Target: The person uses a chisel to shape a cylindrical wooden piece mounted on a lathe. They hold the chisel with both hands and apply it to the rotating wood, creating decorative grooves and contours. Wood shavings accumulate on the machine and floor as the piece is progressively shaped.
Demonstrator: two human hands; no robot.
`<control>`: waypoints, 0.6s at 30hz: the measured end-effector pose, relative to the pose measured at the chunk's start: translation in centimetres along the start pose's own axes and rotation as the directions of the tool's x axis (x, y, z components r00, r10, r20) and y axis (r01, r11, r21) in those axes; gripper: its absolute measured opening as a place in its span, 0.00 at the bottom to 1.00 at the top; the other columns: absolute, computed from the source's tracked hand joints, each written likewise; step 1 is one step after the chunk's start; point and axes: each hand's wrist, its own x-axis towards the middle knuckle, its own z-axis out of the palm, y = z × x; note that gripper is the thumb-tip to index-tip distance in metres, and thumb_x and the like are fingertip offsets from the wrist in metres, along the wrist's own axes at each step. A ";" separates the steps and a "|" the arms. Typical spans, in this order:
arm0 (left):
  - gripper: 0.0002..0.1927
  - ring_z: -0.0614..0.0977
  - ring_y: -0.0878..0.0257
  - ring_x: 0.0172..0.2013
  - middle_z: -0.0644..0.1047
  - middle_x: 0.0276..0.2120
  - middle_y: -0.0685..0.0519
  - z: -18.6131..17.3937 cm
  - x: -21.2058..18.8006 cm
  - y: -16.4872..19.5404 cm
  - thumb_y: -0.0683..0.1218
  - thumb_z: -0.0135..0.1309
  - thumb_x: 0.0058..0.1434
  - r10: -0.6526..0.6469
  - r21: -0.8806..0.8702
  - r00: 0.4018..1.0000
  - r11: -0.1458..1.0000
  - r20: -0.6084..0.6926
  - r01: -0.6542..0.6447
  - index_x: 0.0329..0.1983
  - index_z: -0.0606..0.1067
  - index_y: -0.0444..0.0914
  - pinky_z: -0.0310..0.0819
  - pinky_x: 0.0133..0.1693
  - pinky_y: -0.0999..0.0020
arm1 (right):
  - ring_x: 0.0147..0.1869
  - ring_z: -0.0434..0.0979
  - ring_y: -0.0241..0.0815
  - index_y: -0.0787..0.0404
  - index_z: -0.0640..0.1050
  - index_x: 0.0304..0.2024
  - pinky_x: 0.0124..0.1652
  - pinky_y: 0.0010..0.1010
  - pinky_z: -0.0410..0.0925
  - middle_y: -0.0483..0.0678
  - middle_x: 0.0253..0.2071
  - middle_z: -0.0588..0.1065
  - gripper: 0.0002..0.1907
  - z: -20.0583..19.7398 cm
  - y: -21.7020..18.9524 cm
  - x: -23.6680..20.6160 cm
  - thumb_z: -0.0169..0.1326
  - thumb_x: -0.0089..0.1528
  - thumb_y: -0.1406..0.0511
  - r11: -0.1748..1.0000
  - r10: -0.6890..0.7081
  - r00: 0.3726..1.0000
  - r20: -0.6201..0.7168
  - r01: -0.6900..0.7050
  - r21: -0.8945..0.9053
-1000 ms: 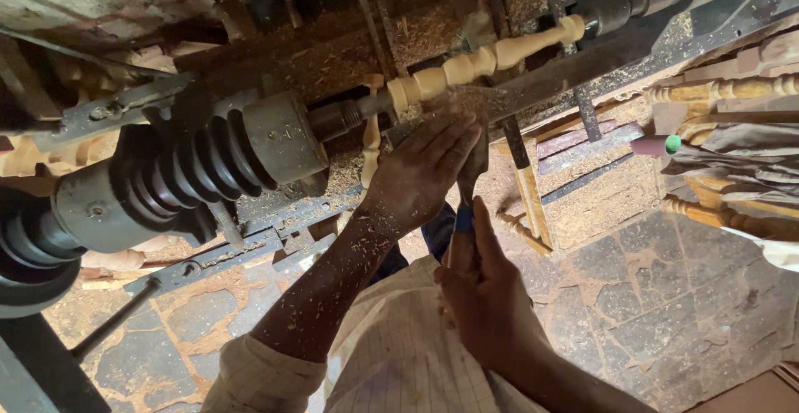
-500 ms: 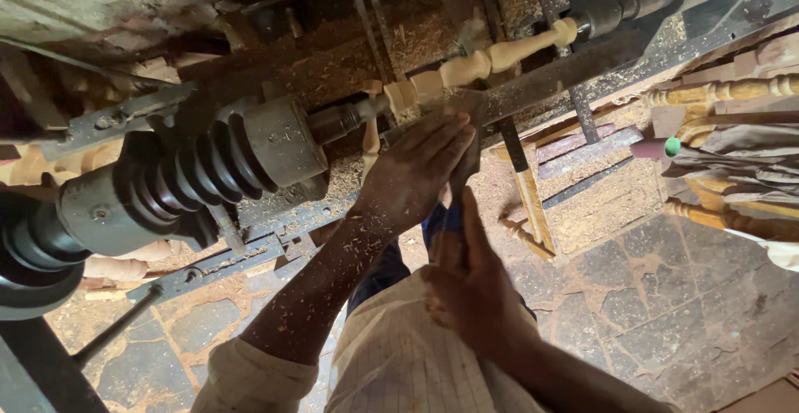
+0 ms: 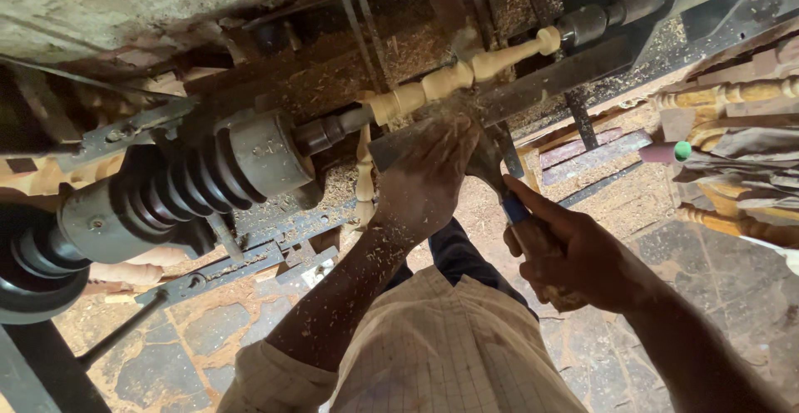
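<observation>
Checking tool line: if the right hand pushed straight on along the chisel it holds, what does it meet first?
Likely the left hand, which covers the chisel ahead of the right hand; beyond it, the pale turned spindle. Depth is unclear.

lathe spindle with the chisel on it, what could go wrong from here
1. The left hand lies bare on the chisel right beside the wooden spindle; a catch could pull fingers in.
2. Wood chips cover the left forearm, so more could fly toward the face.
3. The right hand grips only the handle end, so a kick might twist the chisel loose.
</observation>
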 end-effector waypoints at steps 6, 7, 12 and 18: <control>0.21 0.79 0.48 0.62 0.76 0.61 0.42 0.9 1.3 2.4 0.41 0.56 0.67 -0.058 0.042 0.998 0.997 -0.028 0.059 0.63 0.74 0.34 0.77 0.61 0.55 | 0.31 0.76 0.35 0.43 0.49 0.80 0.31 0.31 0.76 0.48 0.39 0.76 0.59 -3.6 -0.2 0.4 0.58 0.50 0.73 0.994 0.045 0.997 0.070 -0.037 -0.101; 0.23 0.79 0.47 0.62 0.76 0.62 0.41 1.0 1.6 2.8 0.41 0.56 0.65 -0.071 0.031 0.997 0.997 -0.026 0.072 0.63 0.73 0.33 0.77 0.61 0.54 | 0.30 0.76 0.35 0.43 0.49 0.80 0.31 0.32 0.76 0.48 0.39 0.75 0.59 -4.3 -0.1 0.5 0.59 0.50 0.72 0.995 0.050 0.995 0.086 -0.043 -0.085; 0.27 0.77 0.46 0.63 0.75 0.61 0.38 1.7 2.4 4.7 0.42 0.59 0.58 -0.097 0.100 0.995 0.990 -0.008 0.098 0.62 0.73 0.30 0.77 0.62 0.52 | 0.29 0.75 0.35 0.42 0.48 0.80 0.30 0.31 0.76 0.48 0.37 0.74 0.60 -7.4 1.0 0.9 0.61 0.50 0.72 0.994 0.079 0.984 0.160 -0.067 -0.084; 0.20 0.77 0.52 0.63 0.78 0.60 0.45 2.4 2.7 4.1 0.45 0.62 0.67 -0.055 0.082 0.997 0.995 -0.048 0.058 0.60 0.76 0.36 0.76 0.62 0.57 | 0.23 0.66 0.35 0.49 0.39 0.82 0.19 0.30 0.69 0.46 0.28 0.69 0.58 -4.8 2.9 0.1 0.58 0.58 0.75 0.982 -0.166 0.954 0.251 0.137 0.127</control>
